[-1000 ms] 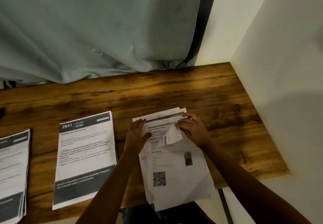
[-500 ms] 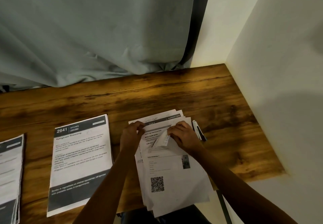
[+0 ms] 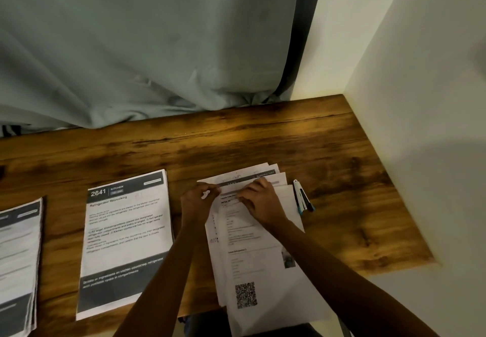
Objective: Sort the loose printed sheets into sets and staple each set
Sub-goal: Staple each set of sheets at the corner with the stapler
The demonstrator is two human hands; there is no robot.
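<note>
Both hands are at the far end of the loose sheet pile (image 3: pixel 265 263). The pile lies fanned and skewed on the wooden table (image 3: pixel 263 136), with its near end hanging past the table's front edge.

Left hand (image 3: pixel 197 202): fingers (image 3: pixel 211 190) curled in tight, thumb against fingertips, pinching a white paper bit (image 3: pixel 206 194) at the pile's far-left corner. Cannot tell if the bit is a separate scrap or a folded sheet corner.

Right hand (image 3: pixel 261 203): fingers (image 3: pixel 243 195) bent and close together, tips down on the top sheet's header. They sit just right of the left fingertips, with a small gap between the two hands. Pressing or pinching the sheet, cannot tell.

Top sheet: printed text under the right fingers, a small photo and a QR code back past the wrist, nearer the person. Dark header bars of lower sheets stick out just beyond both sets of fingertips.

Stapler (image 3: pixel 303 197), slim, white and black with a blue end, lies flat on the table just right of the right hand. It is beside the pile's right edge, and no finger is on it.

The printed set headed "2641 KITCHEN" (image 3: pixel 126 239) lies flat to the left of the left fingers, with a strip of bare table between it and the pile. A third stack (image 3: pixel 18 265) lies well left of that, cut by the frame edge.

A grey curtain (image 3: pixel 131 47) hangs beyond the fingertips along the table's far edge. A white wall (image 3: pixel 420 100) stands to the right of the right hand, at the table's end.
</note>
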